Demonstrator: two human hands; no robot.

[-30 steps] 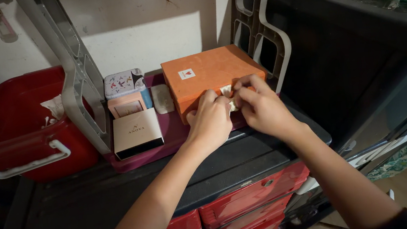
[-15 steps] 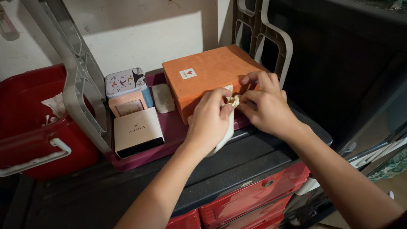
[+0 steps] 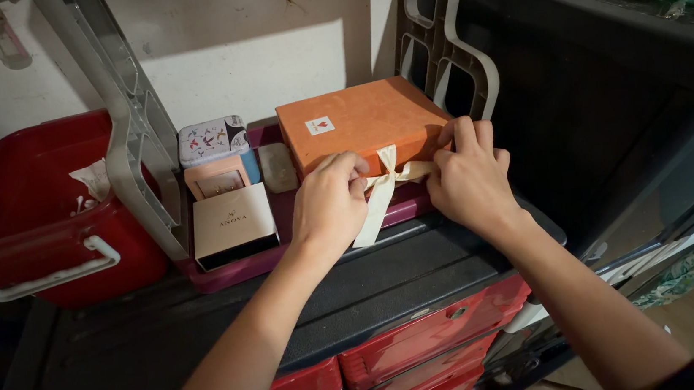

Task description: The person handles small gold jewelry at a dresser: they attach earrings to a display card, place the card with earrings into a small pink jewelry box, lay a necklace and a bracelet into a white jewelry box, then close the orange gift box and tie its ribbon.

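head view: one camera looking down at both hands.
orange box (image 3: pixel 357 122): lies on a purple tray (image 3: pixel 301 242), back against the wall.
cream ribbon (image 3: pixel 380 190): knotted on the box's front face, one tail hanging down over the tray edge.
left hand (image 3: pixel 330 209): fingers (image 3: pixel 343 170) pinched together on the ribbon left of the knot.
right hand (image 3: pixel 469 181): fingers (image 3: pixel 460 137) clamped on the ribbon right of the knot, fingertips against the box front.
beside: white box (image 3: pixel 233 223) and small tin (image 3: pixel 210 140) left of the orange box; red bin (image 3: pixel 27 217) further left.

A large box (image 3: pixel 361 126) sits on a tray (image 3: pixel 284 248) against the wall, three smaller boxes (image 3: pixel 233 225) to its left, a bin (image 3: pixel 36 225) further left.
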